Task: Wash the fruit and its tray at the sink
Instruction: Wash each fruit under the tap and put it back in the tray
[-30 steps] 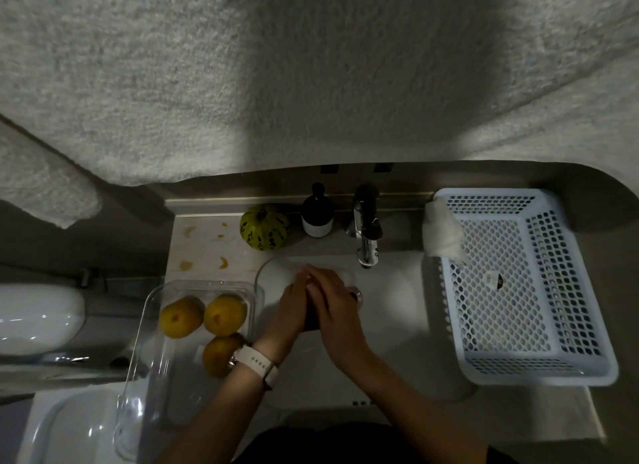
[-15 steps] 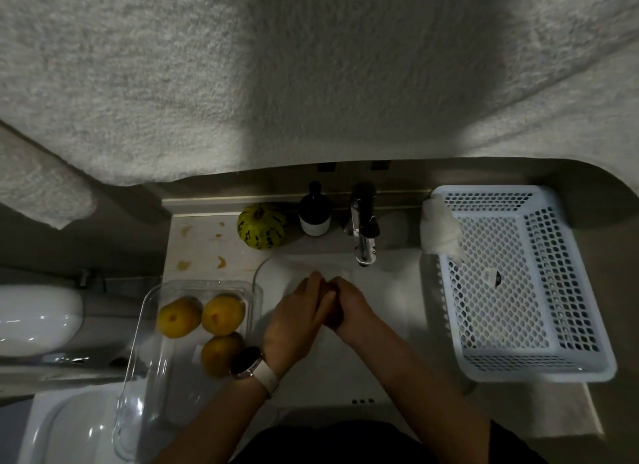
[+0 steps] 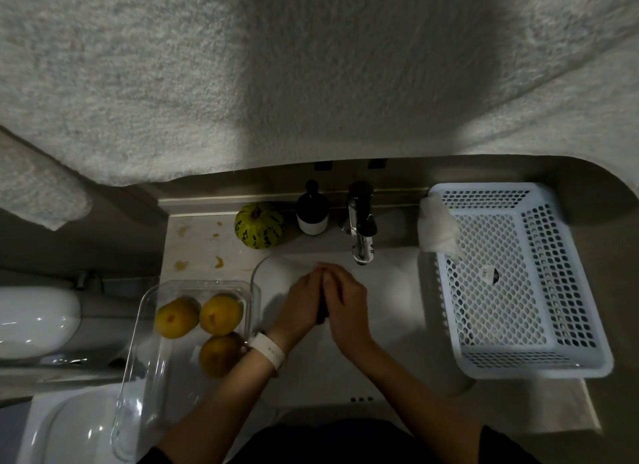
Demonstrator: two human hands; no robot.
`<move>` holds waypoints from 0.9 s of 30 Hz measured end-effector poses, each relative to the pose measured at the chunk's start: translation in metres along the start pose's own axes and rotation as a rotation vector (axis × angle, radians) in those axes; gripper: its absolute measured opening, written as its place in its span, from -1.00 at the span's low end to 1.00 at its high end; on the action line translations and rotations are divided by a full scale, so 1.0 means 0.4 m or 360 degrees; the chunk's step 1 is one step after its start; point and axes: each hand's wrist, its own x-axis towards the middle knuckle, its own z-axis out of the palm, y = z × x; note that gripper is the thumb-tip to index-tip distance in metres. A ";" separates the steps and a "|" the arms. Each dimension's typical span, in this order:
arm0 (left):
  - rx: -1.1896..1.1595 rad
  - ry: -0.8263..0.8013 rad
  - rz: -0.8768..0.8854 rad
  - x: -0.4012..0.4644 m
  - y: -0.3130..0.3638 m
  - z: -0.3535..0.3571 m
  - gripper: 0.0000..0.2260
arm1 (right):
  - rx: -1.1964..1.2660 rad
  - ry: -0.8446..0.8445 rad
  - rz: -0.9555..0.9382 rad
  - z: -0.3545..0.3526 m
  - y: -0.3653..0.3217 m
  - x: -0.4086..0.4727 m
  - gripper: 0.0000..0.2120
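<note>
Over the white sink (image 3: 390,290), below the tap (image 3: 361,235), a person's left hand (image 3: 304,304) and right hand (image 3: 345,301) press together around something dark; their grip cannot be made out. Three yellow fruits (image 3: 219,313) sit in the clear tray (image 3: 138,387) on the bench (image 3: 197,242) just left of the sink.

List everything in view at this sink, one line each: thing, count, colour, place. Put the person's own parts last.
fruit: three, yellow-orange, inside the tray.
tray: one, clear plastic, on the counter left of the sink.
sink: one, white, centre.
tap: one, chrome, behind the sink.
bottle: one, dark with a white base, left of the tap.
squash: one, green and yellow striped, left of the bottle.
basket: one, white, right of the sink.
cloth: one, white, on the basket's left rim.
watch: one, white strap, left wrist.
left hand: over the sink, against the right.
right hand: likewise.
</note>
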 end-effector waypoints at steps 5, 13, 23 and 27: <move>0.0513 0.0086 0.0289 -0.003 -0.004 -0.005 -0.62 | 0.0865 0.0280 0.1276 0.010 -0.010 0.043 -0.73; 0.0010 0.0279 0.0316 -0.019 0.002 0.022 -0.52 | 0.1268 0.0147 0.1609 -0.017 -0.044 0.071 -0.63; -0.0993 0.0193 -0.0640 0.018 0.021 -0.003 -0.58 | -0.0144 0.0019 -0.0117 0.017 -0.050 0.009 -0.75; -0.0965 -0.0243 -0.0662 0.011 0.010 -0.047 -0.62 | -0.0618 -0.0291 -0.0459 -0.012 -0.013 0.005 -0.64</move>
